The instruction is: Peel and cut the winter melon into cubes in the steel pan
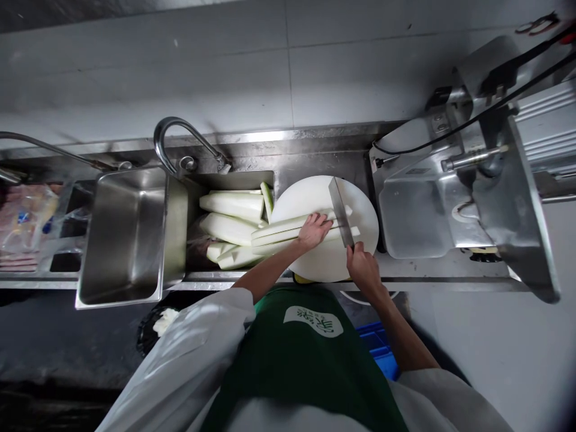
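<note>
A round white cutting board lies on the steel counter in front of me. Long pale peeled vegetable strips stretch across it. My left hand presses down on these strips, fingers curled over them. My right hand is closed round the handle of a cleaver, whose broad blade stands on the strips just right of my left fingers. More peeled pale pieces are piled in the small sink to the left of the board.
A deep steel pan sits at the left under a curved faucet. A steel slicing machine with black cables stands at the right. Plastic-wrapped packs lie at the far left. A blue crate is below the counter.
</note>
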A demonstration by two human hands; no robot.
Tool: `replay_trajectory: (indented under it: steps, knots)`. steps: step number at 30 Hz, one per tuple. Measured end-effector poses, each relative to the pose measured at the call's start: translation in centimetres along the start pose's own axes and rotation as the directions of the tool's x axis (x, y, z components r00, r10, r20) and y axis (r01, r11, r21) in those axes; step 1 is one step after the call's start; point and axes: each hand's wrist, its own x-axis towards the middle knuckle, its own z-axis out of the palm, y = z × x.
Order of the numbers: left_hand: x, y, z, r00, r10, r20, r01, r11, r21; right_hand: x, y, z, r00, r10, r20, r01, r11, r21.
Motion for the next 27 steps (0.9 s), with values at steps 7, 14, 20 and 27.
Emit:
replay_trajectory:
  steps: [7,14,20,27]
  knots:
    - [0.0,0.2,-0.7,0.999,-0.014,0.039,0.014,1.000,-0.020,-1.4,-0.5,-0.1,0.996,-0.014,0.089,0.011,0.999,0.034]
    - [0.0,0.1,-0.6,0.998,-0.027,0.049,0.029,0.998,-0.047,0.4,-1.2,0.7,0.993,-0.021,0.114,0.013,0.998,0.068]
    - [0.2,0.1,-0.5,0.998,-0.030,0.055,0.033,0.998,-0.058,1.8,-1.5,3.3,0.996,-0.015,0.085,0.006,0.995,0.103]
    - [-0.8,-0.6,-1.2,0.993,-0.092,0.072,0.094,0.995,-0.026,1.9,-1.7,3.0,0.998,-0.036,0.060,0.026,0.987,0.162]
